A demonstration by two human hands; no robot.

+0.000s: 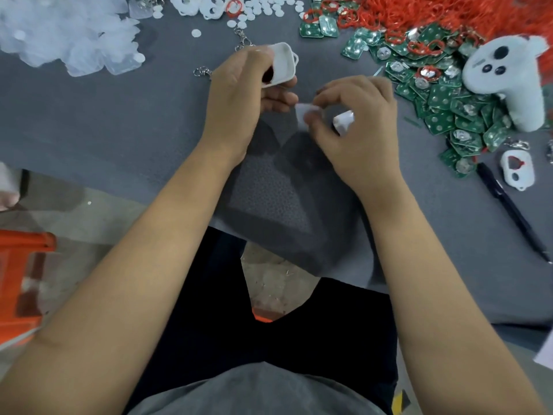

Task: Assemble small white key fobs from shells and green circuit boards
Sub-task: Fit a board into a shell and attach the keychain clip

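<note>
A white key fob shell (282, 62), hollow side up with a dark red part visible at its near edge, was held above the grey table cover (119, 130) in the left hand (242, 94), whose fingers curled under and around it. Just to its right, the right hand (356, 130) pinched a small white piece (303, 113) between thumb and forefinger; a second small white piece (344, 121) sat tucked against the curled fingers of the same hand. What these two pieces were could not be told. The two hands were close together but did not touch.

To the right lay a heap of green circuit boards (443, 100), many with round metal contacts, and behind it a mass of red rings (419, 10). A white handheld controller (505, 79) rested on the boards. Nearer the table edge lay another white shell with red inside (516, 170), beside a black pen (511, 211). Along the far edge were scattered small white discs (263, 7), and at far left a pile of translucent covers (68, 34). Metal keyring clasps (203, 72) lay just left of the left hand. An orange stool (21, 280) stood on the floor at left.
</note>
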